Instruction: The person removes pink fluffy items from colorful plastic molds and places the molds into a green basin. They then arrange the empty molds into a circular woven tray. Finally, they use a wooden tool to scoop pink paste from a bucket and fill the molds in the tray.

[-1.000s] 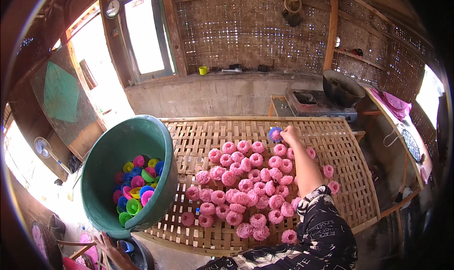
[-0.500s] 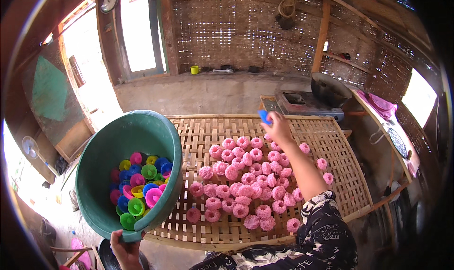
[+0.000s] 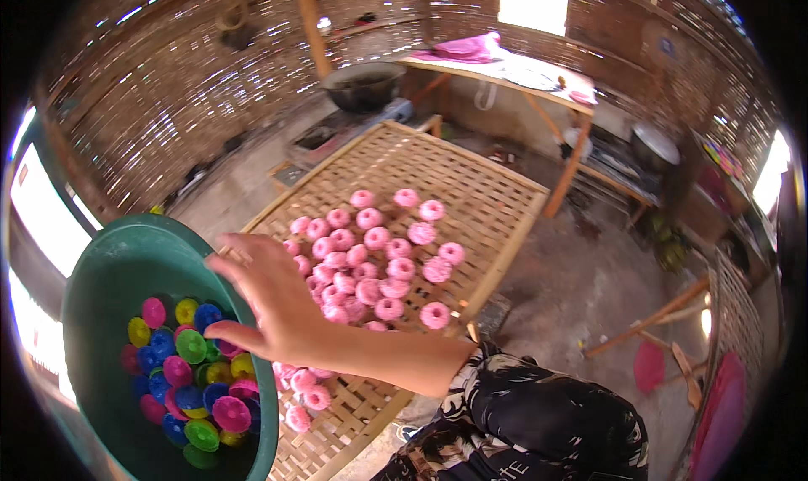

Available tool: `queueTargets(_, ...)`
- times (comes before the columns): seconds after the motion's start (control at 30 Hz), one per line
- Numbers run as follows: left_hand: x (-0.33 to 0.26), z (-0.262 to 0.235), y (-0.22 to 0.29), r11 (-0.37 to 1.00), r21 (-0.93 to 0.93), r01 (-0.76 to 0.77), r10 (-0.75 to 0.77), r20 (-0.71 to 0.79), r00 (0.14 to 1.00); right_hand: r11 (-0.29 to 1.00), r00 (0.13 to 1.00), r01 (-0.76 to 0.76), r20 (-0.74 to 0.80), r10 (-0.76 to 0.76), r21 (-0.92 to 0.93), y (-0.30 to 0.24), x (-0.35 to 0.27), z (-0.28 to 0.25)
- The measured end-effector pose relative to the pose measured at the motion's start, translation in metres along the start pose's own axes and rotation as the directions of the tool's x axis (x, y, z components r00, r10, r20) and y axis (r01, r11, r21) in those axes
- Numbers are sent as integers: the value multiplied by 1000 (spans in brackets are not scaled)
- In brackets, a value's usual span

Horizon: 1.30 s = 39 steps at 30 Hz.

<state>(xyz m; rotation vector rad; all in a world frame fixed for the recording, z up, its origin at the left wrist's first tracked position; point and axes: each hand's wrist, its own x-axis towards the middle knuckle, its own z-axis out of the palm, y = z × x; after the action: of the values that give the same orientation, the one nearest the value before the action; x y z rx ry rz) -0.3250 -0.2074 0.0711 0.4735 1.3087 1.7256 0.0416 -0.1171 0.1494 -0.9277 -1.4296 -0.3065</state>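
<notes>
- The fingers (image 3: 231, 272) of the right hand (image 3: 282, 308) were spread loosely open over the rim of the green basin (image 3: 101, 271), holding nothing that could be seen.
- A second earlier that hand had been far out on the woven bamboo surface (image 3: 471, 186), pinching a small blue piece; now it had crossed back to the basin, and the blue piece was gone from it.
- Just below the fingers lay the coloured moulds (image 3: 189, 372) in the basin: pink, blue, green and yellow.
- Beyond the hand, the pink moulds (image 3: 370, 262) sat clustered on the bamboo surface.
- The left hand was out of view; earlier it had gripped the basin from beneath.
- Judged from this, the stray blue piece had been sorted back among its kind.
</notes>
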Motion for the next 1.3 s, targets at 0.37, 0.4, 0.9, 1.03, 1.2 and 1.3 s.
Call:
queueTargets(0.37,-126,176,-70,999,46,26,-46,541,840,307,517,-813,371,771,495,-2,-67,-274)
queueTargets(0.4,-143,189,-79,996,55,64,-84,592,802,323,485,-829,301,821,456,-4,-73,-308)
queueTargets(0.9,-451,378,-314,558,735,385,-745,648,-158,774,284,-555,-805,520,304,-97,-159,-644)
queueTargets(1.03,-498,409,-392,309,906,289,-832,405,-380,767,216,-617,-899,380,176,-83,-173,-676)
queueTargets(1.2,-561,435,-483,129,985,118,-856,171,-488,676,128,-723,-935,332,141,-31,-199,-731)
queueTargets(1.3,-596,453,-538,-98,995,7,-850,-80,-521,642,87,-760,-965,247,96,9,-224,-762)
